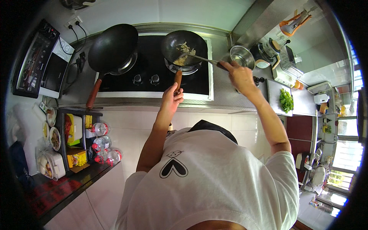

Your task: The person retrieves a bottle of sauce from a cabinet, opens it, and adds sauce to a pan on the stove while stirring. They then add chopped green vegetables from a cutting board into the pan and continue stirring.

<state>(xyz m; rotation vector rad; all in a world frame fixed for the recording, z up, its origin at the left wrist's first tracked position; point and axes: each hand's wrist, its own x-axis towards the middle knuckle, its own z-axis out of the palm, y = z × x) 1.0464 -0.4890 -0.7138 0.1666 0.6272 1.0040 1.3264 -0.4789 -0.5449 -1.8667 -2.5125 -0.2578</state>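
Note:
A black wok [172, 43] stands tilted on the right burner of a black glass gas hob [146, 54]. My left hand [172, 97] grips its wooden handle [178, 79] from below. Small pale pieces of food [184, 47] lie in the wok, some of them under the head of a metal cooking utensil [204, 59]. The dark handle of that utensil is held in my right hand [240, 76], to the right of the hob. Whether its head is a spatula or a ladle, I cannot tell.
A larger wok [113, 47] with a reddish handle occupies the left burner. Right of the hob are a metal pot [242, 56], a blender [270, 49] and chopped greens [286, 100] on a cutting board [273, 96]. An oven [36, 61] stands far left; plastic bottles [102, 142] stand at lower left.

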